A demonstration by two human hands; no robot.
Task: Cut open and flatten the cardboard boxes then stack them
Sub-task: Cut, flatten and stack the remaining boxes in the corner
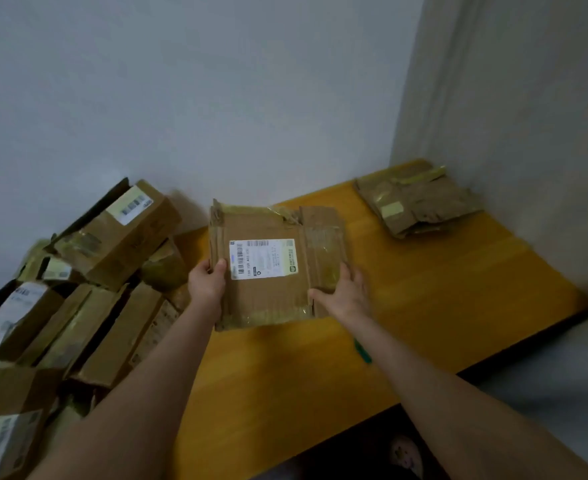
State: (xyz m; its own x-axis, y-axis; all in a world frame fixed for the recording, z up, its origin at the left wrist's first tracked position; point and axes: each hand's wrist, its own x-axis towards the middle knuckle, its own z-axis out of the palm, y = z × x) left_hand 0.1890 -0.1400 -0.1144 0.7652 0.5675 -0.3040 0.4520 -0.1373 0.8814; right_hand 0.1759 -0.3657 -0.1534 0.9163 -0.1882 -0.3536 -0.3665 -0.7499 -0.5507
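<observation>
A flattened brown cardboard box [271,296] with a white shipping label and yellowish tape is held just above the yellow table [424,306]. My left hand [206,282] grips its left edge, thumb on top. My right hand [342,296] holds its right lower part, thumb on the upper face and fingers along the side. A stack of flattened boxes [418,202] lies at the table's far right corner. A pile of several unflattened boxes [88,282] fills the left side.
A green-handled tool [363,353] lies on the table, partly hidden under my right forearm. White walls meet behind the table at the right. The table's front edge runs diagonally at lower right, with dark floor below it.
</observation>
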